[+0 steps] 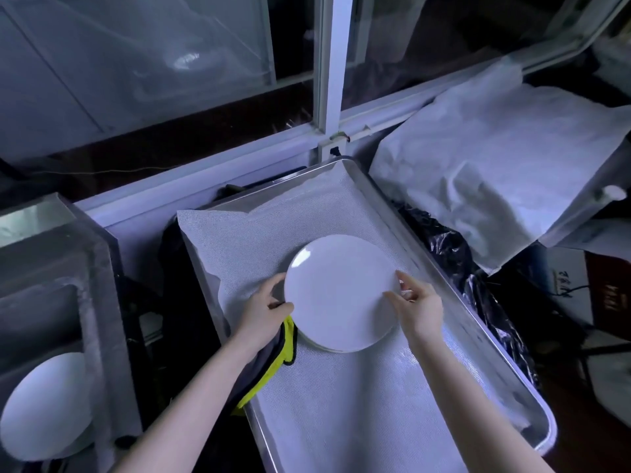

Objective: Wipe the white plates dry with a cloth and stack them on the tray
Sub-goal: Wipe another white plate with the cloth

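- Now: white plate (338, 291) lies roughly flat, broad face up; it is round, so no long axis.
- It sits between the hands, over the tray (341, 162), atop other plates (327, 349).
- Left hand (264, 312) grips its left rim, with the yellow-grey cloth (273, 373) under the palm.
- Right hand (415, 302) pinches its right rim.

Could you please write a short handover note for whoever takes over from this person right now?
Left hand: grips the left rim of the top plate; the cloth lies under it, draped over the tray edge.
Right hand: pinches the plate's right rim.
Position: the top plate is on or just above the stack on the lined tray; contact unclear.
Done: a small stack is built.
Left: release this plate, then wipe and stack at least one more white plate waiting in the grey tub, far left.
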Tool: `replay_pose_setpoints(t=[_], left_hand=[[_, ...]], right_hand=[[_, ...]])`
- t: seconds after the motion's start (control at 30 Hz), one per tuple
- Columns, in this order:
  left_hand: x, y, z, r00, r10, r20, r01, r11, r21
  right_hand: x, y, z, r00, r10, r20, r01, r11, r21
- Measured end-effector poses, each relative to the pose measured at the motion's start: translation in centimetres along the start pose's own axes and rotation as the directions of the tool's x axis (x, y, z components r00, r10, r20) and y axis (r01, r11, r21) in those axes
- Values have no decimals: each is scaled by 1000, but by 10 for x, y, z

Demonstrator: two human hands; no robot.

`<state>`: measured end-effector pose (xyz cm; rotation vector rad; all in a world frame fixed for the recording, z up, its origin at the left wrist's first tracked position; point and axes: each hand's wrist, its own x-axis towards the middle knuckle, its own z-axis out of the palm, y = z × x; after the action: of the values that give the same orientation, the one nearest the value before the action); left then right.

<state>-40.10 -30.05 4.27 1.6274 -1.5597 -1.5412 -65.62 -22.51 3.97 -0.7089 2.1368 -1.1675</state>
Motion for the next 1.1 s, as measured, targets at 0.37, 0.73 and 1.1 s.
replay_pose_setpoints(t=[0.37,0.73,1.1], left_hand=[[-34,7,-18,998,17,-68,-25,993,-115],[-125,9,-134,867,209,-452,-335,916,-219],[-238,-65,-310,758,135,-638,-472,789,-393]], right_hand=[[-28,-15,5,985,-163,-49,151,970,-192],[-200,-101,117,488,-395,779,459,875,156],[-341,-144,253,430,-476,767,491,836,244]])
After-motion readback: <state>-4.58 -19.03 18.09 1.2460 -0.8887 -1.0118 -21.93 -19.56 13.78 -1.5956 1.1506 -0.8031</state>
